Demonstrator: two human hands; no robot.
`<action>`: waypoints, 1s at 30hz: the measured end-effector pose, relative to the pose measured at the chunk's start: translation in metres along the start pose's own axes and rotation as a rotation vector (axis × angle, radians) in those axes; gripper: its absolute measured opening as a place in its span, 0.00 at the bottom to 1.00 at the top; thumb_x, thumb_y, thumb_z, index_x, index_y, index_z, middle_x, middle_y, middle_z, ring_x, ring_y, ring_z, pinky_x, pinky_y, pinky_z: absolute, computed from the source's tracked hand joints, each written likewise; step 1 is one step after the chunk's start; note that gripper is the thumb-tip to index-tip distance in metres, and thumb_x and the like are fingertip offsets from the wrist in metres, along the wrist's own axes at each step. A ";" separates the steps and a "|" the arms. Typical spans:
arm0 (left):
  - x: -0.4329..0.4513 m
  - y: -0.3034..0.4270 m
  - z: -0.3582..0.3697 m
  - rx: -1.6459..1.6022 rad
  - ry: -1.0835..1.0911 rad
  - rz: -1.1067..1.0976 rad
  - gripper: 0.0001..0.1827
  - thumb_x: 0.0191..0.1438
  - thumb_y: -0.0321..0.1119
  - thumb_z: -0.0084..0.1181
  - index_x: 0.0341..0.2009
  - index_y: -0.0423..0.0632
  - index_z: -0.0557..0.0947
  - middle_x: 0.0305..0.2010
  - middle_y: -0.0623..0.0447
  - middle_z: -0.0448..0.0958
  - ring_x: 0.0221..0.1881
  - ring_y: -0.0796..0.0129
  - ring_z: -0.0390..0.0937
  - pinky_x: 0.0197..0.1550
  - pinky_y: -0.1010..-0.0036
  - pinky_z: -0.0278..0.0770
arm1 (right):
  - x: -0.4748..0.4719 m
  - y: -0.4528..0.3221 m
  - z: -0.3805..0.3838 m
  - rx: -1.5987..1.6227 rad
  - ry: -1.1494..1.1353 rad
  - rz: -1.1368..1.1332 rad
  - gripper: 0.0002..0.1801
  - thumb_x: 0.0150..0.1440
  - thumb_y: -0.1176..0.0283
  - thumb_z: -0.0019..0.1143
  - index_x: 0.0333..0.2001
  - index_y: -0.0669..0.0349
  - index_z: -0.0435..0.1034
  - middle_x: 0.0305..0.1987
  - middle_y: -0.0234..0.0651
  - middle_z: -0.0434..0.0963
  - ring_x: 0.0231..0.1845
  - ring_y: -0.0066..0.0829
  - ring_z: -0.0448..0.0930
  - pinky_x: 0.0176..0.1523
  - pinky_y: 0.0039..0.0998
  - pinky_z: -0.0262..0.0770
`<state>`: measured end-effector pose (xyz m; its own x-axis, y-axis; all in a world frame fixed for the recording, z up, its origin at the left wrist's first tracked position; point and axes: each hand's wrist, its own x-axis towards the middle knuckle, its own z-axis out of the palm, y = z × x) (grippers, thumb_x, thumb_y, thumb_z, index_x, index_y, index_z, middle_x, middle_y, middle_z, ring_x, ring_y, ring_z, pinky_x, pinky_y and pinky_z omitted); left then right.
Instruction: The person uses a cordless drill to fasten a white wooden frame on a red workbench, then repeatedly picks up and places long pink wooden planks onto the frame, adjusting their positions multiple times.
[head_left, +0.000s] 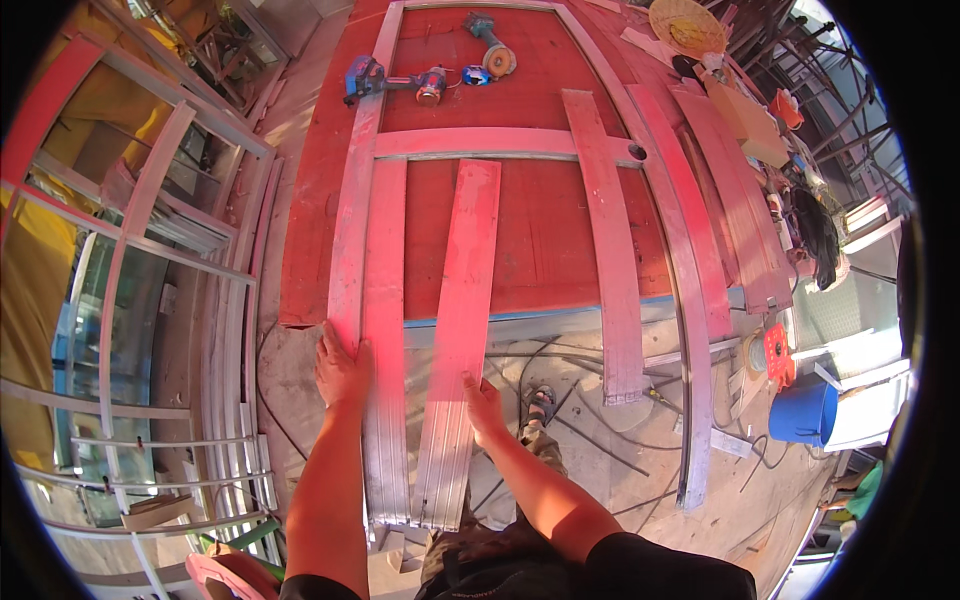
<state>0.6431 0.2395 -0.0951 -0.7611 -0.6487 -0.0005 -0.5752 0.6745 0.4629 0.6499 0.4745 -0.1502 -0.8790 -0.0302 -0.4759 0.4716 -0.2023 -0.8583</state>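
Note:
A long metal door frame (352, 225) lies over a red-topped table, with a crossbar (480, 142) between its sides. My left hand (343, 371) grips the frame's left side bar, thumb and fingers on opposite edges. Right beside that bar lies a flat ribbed metal panel strip (386, 300). My right hand (484, 409) holds the right edge of a second ribbed strip (461, 300), its thumb on top and its other fingers partly hidden. This strip slants, its far end on the red surface and its near end by my waist. A third strip (611, 262) rests across the crossbar further right.
A cordless power tool (397, 81) lies across the frame's left bar. An angle grinder (491, 49) and a blue roll (476, 75) lie on the red table (525, 240). Cables (600, 420) cross the floor. A blue bucket (802, 414) stands right; metal frames (120, 240) stand left.

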 end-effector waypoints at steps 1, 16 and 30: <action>-0.001 0.005 0.000 -0.006 -0.004 0.000 0.47 0.53 0.52 0.60 0.71 0.43 0.58 0.63 0.36 0.68 0.62 0.41 0.68 0.62 0.51 0.67 | -0.010 0.003 -0.003 -0.007 0.022 0.007 0.21 0.66 0.52 0.55 0.35 0.60 0.75 0.25 0.15 0.65 0.27 0.10 0.60 0.29 0.21 0.55; 0.000 -0.003 0.007 0.063 0.087 0.102 0.47 0.54 0.53 0.60 0.70 0.40 0.59 0.65 0.32 0.65 0.62 0.36 0.67 0.64 0.50 0.65 | -0.011 -0.051 -0.065 -0.167 -0.014 -0.216 0.19 0.66 0.58 0.56 0.41 0.66 0.77 0.31 0.19 0.74 0.32 0.10 0.68 0.35 0.20 0.67; -0.125 0.150 0.024 -1.563 -1.361 -0.565 0.36 0.62 0.64 0.50 0.64 0.50 0.71 0.55 0.48 0.77 0.49 0.66 0.75 0.51 0.67 0.75 | 0.070 -0.141 -0.063 -0.288 -0.185 -0.028 0.32 0.67 0.45 0.46 0.42 0.70 0.74 0.34 0.38 0.80 0.35 0.26 0.78 0.38 0.32 0.76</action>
<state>0.6452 0.4303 -0.0473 -0.7384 0.4469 -0.5050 -0.6475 -0.6791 0.3458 0.5261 0.5628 -0.0750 -0.8772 -0.2106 -0.4314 0.4247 0.0788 -0.9019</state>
